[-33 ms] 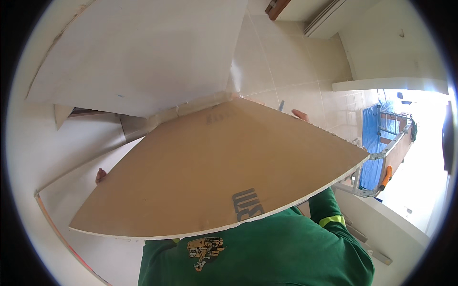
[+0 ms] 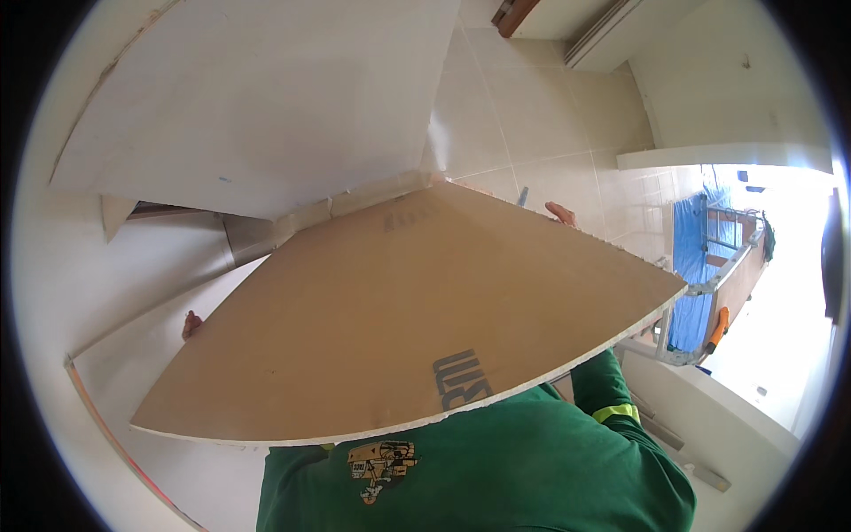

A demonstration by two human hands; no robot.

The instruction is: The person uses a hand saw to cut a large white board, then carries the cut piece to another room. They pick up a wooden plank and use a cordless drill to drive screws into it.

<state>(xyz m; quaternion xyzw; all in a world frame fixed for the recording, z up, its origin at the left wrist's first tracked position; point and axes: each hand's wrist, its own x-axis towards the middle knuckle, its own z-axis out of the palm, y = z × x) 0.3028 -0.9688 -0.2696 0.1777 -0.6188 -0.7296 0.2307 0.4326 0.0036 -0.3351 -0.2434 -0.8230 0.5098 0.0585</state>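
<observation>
A large brown-faced plasterboard sheet (image 2: 372, 310) with a white core and rough cut edges spans the space in front of my chest. My left hand (image 2: 192, 325) grips its left edge; only fingertips show past the board. On the far right edge my right hand (image 2: 560, 214) holds on, with a few fingers curled over. Both palms and most of both arms are hidden by the sheet. Its near edge lies close to my green sweatshirt.
A white wall panel (image 2: 257, 97) rises at the far left, close to the board's far corner. Beige floor tiles (image 2: 541, 115) lie beyond. At right are a metal ladder-like frame (image 2: 740, 257), blue sheeting (image 2: 689, 310) and an orange-handled tool (image 2: 718, 330).
Both hands have shifted very slightly, the left one a little to the right. The sheet stays almost in place.
</observation>
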